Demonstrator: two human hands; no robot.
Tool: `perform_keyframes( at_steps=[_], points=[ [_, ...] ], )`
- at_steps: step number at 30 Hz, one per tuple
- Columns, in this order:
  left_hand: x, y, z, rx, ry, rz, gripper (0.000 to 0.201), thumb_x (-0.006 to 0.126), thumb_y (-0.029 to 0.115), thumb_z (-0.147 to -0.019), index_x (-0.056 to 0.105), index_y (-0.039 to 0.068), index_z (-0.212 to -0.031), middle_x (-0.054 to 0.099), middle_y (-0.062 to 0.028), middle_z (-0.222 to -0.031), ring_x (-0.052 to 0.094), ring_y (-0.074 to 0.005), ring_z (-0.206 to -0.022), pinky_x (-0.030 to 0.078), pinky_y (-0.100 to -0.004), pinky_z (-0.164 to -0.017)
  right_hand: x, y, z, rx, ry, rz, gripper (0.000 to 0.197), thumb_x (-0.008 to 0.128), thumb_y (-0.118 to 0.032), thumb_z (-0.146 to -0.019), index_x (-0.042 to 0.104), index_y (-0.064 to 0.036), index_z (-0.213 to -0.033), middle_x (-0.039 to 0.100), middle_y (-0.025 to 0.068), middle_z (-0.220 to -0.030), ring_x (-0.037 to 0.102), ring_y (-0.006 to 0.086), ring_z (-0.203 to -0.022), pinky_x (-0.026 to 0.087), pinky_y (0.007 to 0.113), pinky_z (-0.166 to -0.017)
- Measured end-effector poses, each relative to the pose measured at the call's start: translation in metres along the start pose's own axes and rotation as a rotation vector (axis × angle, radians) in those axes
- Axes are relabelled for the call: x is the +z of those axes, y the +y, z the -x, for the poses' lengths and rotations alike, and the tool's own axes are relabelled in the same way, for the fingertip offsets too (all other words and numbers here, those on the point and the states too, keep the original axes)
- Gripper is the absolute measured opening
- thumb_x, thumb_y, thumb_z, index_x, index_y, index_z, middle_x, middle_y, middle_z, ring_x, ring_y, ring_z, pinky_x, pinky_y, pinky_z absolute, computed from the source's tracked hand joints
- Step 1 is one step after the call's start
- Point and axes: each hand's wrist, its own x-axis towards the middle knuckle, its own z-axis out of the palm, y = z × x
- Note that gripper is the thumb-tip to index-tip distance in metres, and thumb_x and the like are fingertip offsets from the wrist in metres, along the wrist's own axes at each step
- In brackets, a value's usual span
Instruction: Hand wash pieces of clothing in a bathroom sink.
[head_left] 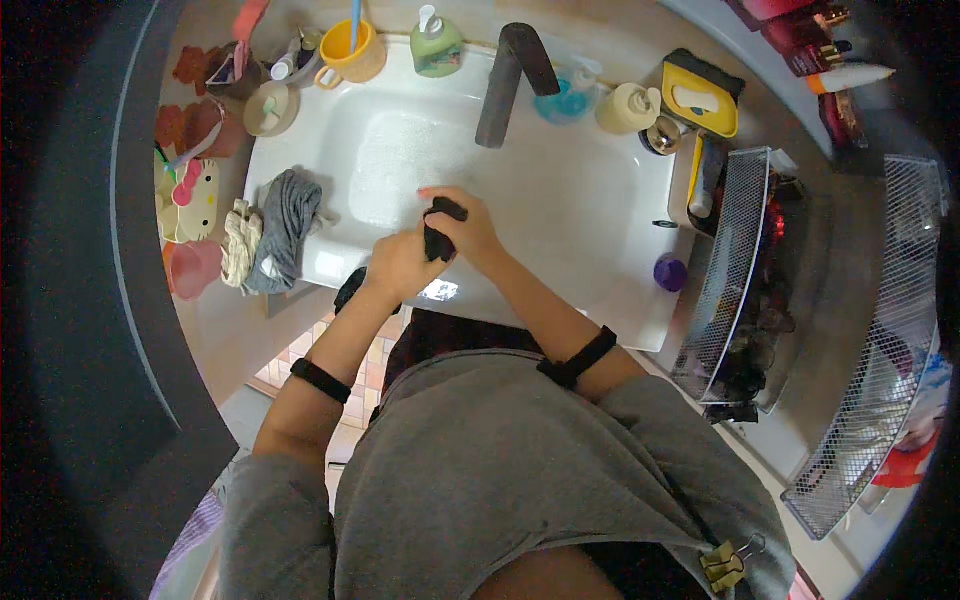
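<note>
Over the near part of the white washbasin, both my hands are closed around a small, bunched black cloth. My left hand grips its lower left side, and my right hand wraps it from the right. The cloth's full shape is hidden in my fingers. Another black cloth hangs at the basin's front edge, beside my left wrist. Draped on the left rim are a grey cloth and a cream one. White suds lie in the basin beyond my hands.
A dark tap rises at the back, with a green soap bottle and a yellow mug to its left. A cream pump bottle and yellow soap dish stand right. Mesh baskets flank the right side.
</note>
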Motion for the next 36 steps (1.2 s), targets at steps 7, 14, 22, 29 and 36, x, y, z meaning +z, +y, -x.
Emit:
perform_keyframes(
  at_steps=[7,14,22,29,36],
  points=[
    [0.029,-0.012,0.001,0.140,0.043,-0.022,0.044,0.054,0.043,-0.079,0.063,0.001,-0.072,0.062,-0.0179,-0.069,0.062,-0.0349,-0.067,0.049,-0.0442,-0.062,0.016,-0.032,-0.007,0.470,-0.286,0.239,0.021,0.063,-0.025,-0.076,0.065,-0.0052,-0.068,0.060,0.0121,-0.065,0.059,0.0258,-0.061,0.047,0.037,-0.061],
    [0.009,0.006,-0.019,0.037,-0.172,-0.254,0.047,0.051,0.045,-0.083,0.061,0.000,-0.091,0.063,-0.0186,-0.073,0.063,-0.0343,-0.068,0.050,-0.0439,-0.063,0.041,0.048,-0.011,0.694,-0.171,0.493,0.036,0.060,-0.038,-0.078,0.067,-0.0030,-0.074,0.065,0.0166,-0.072,0.063,0.0343,-0.068,0.050,0.043,-0.065],
    [0.011,-0.051,0.016,0.018,0.206,-0.097,0.056,0.061,0.041,-0.074,0.050,0.002,-0.112,0.062,-0.0189,-0.073,0.062,-0.0363,-0.066,0.050,-0.0447,-0.062,-0.007,0.109,-0.012,0.614,-0.387,-0.100,0.053,0.061,-0.037,-0.079,0.054,0.0016,-0.114,0.053,0.0222,-0.118,0.049,0.0333,-0.113,0.038,0.041,-0.097],
    [0.042,-0.084,0.028,0.122,0.399,-0.046,0.062,0.071,0.038,-0.057,0.056,0.007,-0.109,0.062,-0.0142,-0.085,0.061,-0.0331,-0.076,0.048,-0.0432,-0.069,-0.012,0.162,0.004,0.089,-0.700,0.843,0.044,0.057,-0.025,-0.079,0.052,0.0033,-0.112,0.053,0.0212,-0.115,0.048,0.0361,-0.110,0.038,0.046,-0.095],
    [0.029,-0.071,0.023,0.129,0.391,-0.023,0.067,0.072,0.041,-0.056,0.055,0.007,-0.111,0.061,-0.0136,-0.087,0.060,-0.0327,-0.078,0.047,-0.0427,-0.071,0.013,0.225,-0.020,-0.240,-0.631,1.007,0.026,0.050,-0.016,-0.081,0.056,-0.0008,-0.102,0.058,0.0182,-0.098,0.056,0.0341,-0.093,0.046,0.044,-0.082]
  ],
)
